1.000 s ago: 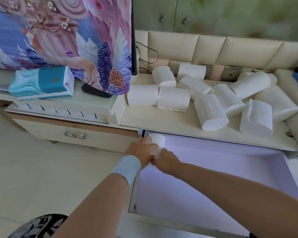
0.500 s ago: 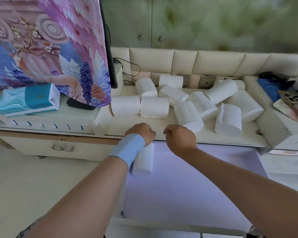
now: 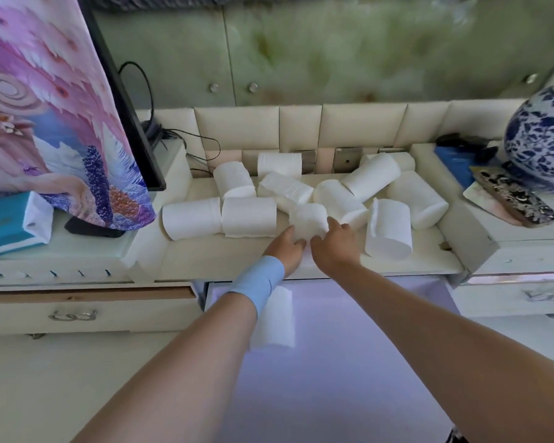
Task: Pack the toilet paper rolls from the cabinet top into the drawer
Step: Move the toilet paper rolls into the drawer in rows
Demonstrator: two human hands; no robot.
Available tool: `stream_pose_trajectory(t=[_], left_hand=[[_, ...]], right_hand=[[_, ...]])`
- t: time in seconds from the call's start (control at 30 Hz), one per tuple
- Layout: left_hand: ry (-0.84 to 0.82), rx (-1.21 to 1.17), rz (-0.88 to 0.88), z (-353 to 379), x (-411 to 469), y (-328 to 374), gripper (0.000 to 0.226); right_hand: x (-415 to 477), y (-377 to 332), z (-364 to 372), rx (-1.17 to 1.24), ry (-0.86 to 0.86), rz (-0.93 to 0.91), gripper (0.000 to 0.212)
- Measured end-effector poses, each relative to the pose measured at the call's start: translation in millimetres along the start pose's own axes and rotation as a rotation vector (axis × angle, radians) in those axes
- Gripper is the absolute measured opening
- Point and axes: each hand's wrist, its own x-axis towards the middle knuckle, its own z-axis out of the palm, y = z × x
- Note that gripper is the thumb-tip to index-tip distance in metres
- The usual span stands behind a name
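Several white toilet paper rolls lie scattered on the cream cabinet top (image 3: 205,260). My left hand (image 3: 287,247) and my right hand (image 3: 335,244) close around one roll (image 3: 307,220) at the front middle of the pile, one on each side, fingers touching it. The roll still rests on the cabinet top. Below, the drawer (image 3: 349,362) is pulled open, with a pale lilac floor. One roll (image 3: 277,318) lies in the drawer's back left corner, partly hidden by my left wrist and its blue wristband.
A screen with a colourful feather picture (image 3: 55,123) stands at the left, beside a teal tissue pack (image 3: 13,222). A blue-and-white vase (image 3: 544,139) and a patterned phone (image 3: 515,196) sit on the raised ledge at the right. Closed drawers flank the open one.
Both hands let go of the roll now lying in the drawer's back left corner, rose to the cabinet top and reached onto a roll at the front of the pile.
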Motion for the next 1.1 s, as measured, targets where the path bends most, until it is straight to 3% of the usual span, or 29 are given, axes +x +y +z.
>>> stream_pose_trajectory(t=[0.2,0.4,0.53,0.67,0.73,0.8,0.87,1.0,1.1], left_hand=[[0.036,-0.196,-0.110,-1,-2,-6,0.056],[0.033,-0.250,-0.142,-8,-13,-18,0.032],[-0.031,-0.295,-0.152,-13,-33,-27,0.017],[-0.123,-0.360,-0.141,-14,-49,-46,0.037],[-0.136,-0.220,-0.115,-11,-57,-58,0.029],[-0.180,0.120,-0.069,-7,-63,-74,0.025],[-0.254,0.490,-0.048,-1,-69,-90,0.035],[-0.386,0.904,0.106,16,-67,-112,0.057],[-0.324,1.137,0.170,18,-63,-112,0.059]], right_hand=[[5,-1,5,0.413,-0.091,0.289,0.058],[5,9,-2,0.526,-0.383,0.461,0.063],[-9,17,-9,0.625,-0.646,0.455,0.052],[-24,27,-8,0.654,-0.687,0.370,0.058],[-37,33,-8,0.541,-0.722,0.357,0.061],[-49,42,-4,0.402,-0.754,0.376,0.065],[-60,54,4,0.259,-0.788,0.383,0.077],[-71,67,21,0.084,-0.766,0.389,0.080],[-68,67,31,0.056,-0.715,0.429,0.095]])
